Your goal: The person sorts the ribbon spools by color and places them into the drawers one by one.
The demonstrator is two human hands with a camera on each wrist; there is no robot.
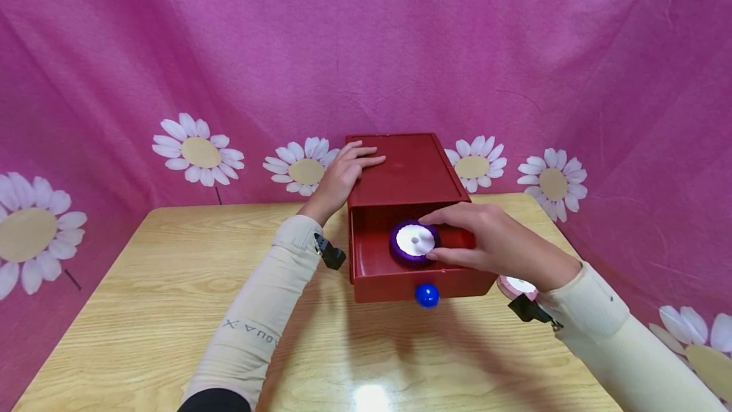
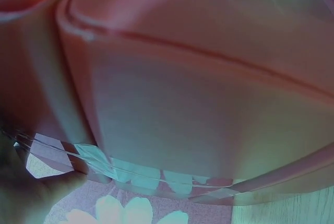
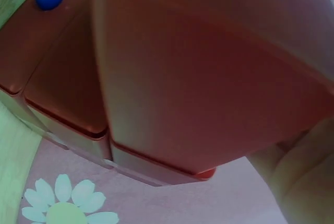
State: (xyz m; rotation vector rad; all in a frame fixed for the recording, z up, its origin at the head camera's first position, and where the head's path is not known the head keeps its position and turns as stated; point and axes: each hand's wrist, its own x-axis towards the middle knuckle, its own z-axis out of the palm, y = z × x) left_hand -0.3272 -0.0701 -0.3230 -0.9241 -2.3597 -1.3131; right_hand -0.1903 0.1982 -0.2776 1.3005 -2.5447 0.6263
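Note:
A red box stands on the table with its drawer pulled out toward me; a blue round knob sits on the drawer front. My left hand rests on the left edge of the box top, fingers spread. Inside the drawer, a round purple-rimmed spool with a white face is pinched between the thumb and fingers of my right hand. The box side fills most of the left wrist view. In the right wrist view the spool is hidden behind the red drawer wall.
A similar pink-rimmed spool lies on the table right of the drawer, partly hidden by the right wrist. The wooden table reaches back to a pink curtain with white flowers.

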